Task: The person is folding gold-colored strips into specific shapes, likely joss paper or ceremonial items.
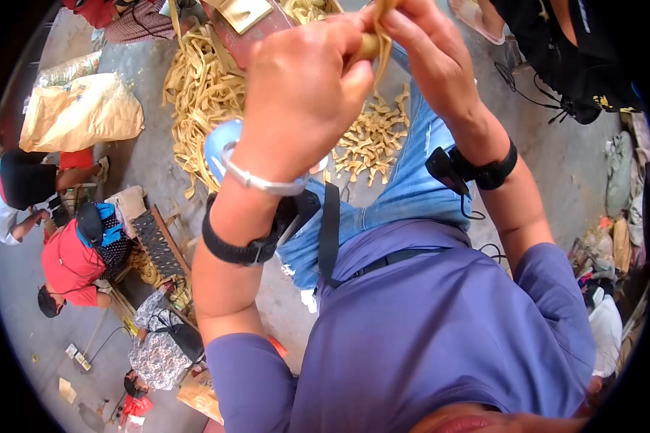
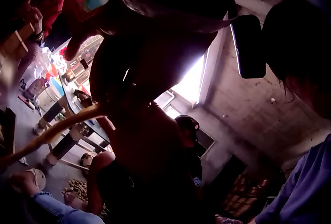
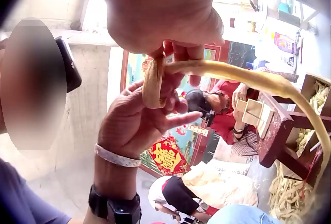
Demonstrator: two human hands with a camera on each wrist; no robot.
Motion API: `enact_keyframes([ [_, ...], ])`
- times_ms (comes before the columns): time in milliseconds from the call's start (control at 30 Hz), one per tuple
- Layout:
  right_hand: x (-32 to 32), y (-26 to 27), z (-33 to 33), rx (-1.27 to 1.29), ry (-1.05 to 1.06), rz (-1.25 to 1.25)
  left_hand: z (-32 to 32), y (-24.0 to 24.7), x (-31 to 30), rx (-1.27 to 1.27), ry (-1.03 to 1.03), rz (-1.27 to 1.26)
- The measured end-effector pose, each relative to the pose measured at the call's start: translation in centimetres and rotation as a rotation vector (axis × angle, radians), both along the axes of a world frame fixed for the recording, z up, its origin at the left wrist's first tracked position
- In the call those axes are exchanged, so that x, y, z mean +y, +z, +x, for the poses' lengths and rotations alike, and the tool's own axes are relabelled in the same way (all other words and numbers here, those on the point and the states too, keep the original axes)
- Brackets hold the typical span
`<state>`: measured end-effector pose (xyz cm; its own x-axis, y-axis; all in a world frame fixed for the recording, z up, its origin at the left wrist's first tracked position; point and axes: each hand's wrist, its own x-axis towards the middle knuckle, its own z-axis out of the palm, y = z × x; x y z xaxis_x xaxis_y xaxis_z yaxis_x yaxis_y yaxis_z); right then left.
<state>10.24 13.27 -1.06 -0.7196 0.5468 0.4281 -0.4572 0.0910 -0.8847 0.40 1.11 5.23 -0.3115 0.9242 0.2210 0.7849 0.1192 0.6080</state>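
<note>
Both hands meet in front of the chest on one long, flat, tan strip [image 3: 248,76]. My left hand [image 1: 300,90], with a pale bangle at the wrist, grips it with curled fingers. My right hand [image 1: 437,65] pinches the strip from the other side. In the right wrist view the strip bends into a loop [image 3: 153,81] between the fingers, and its long tail hangs away to the right. The left wrist view is dark; the strip [image 2: 57,128] runs out leftward from the shadowed hands. Part of the loop is hidden behind fingers.
Long tan strips [image 1: 202,101] lie heaped by a red-brown wooden bench [image 1: 231,40]. Short knotted pieces [image 1: 372,141] are piled on the floor near the legs. A person in red [image 1: 76,252] and a tan sack [image 1: 83,115] are at the left.
</note>
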Motion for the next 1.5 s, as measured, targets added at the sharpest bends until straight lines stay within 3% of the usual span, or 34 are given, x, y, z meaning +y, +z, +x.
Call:
enact_keyframes([
  [33, 0.5, -0.2, -0.2, -0.015, 0.083, -0.018, 0.1, 0.5, -0.1, 0.202, 0.022, 0.049],
  [67, 0.5, -0.1, 0.7, -0.190, 0.158, -0.169, 0.1, 0.8, -0.3, 0.401, 0.047, 0.096],
  [100, 0.7, -0.1, 0.9, -0.246, 0.145, -0.074, 0.1, 0.9, -0.4, 0.600, 0.073, 0.143],
  [133, 1.0, -0.2, 0.9, -0.303, 0.130, 0.020, 0.2, 0.8, -0.3, 0.610, 0.095, 0.244],
  [167, 1.1, -0.2, 1.0, -0.360, 0.113, 0.116, 0.3, 0.4, -0.4, 0.558, 0.064, 0.219],
  [300, 1.9, 0.0, 1.8, -0.359, 0.280, 0.070, 0.6, -1.4, -1.0, 0.268, 0.037, 0.106],
  [367, 1.1, 0.1, 2.3, -0.420, 0.355, -0.148, 0.5, -1.5, -1.0, 0.113, 0.079, 0.034],
  [433, 1.2, -0.7, 2.9, -0.474, 0.388, -0.148, 0.4, -1.7, -1.1, 0.199, 0.042, 0.096],
  [533, 1.1, -1.2, 3.1, -0.319, 0.348, 0.158, 0.6, -2.2, -1.5, 0.262, 0.008, 0.130],
  [667, 0.6, -1.9, 3.5, -0.262, 0.474, -0.127, 0.7, -3.5, -1.8, -0.228, 0.231, 0.117],
  [767, -0.9, -2.0, 3.8, -0.325, 0.495, -0.555, 1.1, -5.3, -1.9, -0.337, 0.238, 0.254],
  [800, -0.9, -2.6, 3.8, -0.301, 0.438, -0.447, 1.3, -5.3, -1.9, -0.615, 0.285, 0.230],
  [900, -1.0, -3.3, 3.4, -0.304, 0.299, -0.208, 1.9, -4.2, -2.2, -0.795, 0.220, 0.239],
  [933, -1.0, -2.8, 3.5, -0.303, 0.369, -0.258, 1.2, -4.8, -2.5, -0.676, 0.188, 0.238],
  [1067, -1.0, -2.4, 3.0, -0.331, 0.409, -0.136, 0.1, -4.4, -2.7, -0.603, 0.150, 0.164],
  [1167, -1.5, -2.5, 2.4, -0.330, 0.342, -0.189, -1.2, -4.1, -3.7, -0.826, 0.095, 0.046],
  [1300, -0.8, -1.6, 2.5, -0.347, 0.295, -0.064, -2.7, -4.9, -4.6, -1.158, 0.131, 0.252],
  [1333, -0.6, -1.5, 2.6, -0.353, 0.256, -0.033, -2.7, -4.8, -4.6, -1.154, 0.202, 0.269],
  [1433, -0.9, -1.8, 2.3, -0.347, 0.195, -0.048, -3.8, -6.3, -5.5, -1.285, 0.142, 0.274],
  [1500, -0.9, -1.8, 1.8, -0.322, 0.132, 0.051, -4.5, -6.8, -5.3, -1.143, 0.221, 0.263],
])
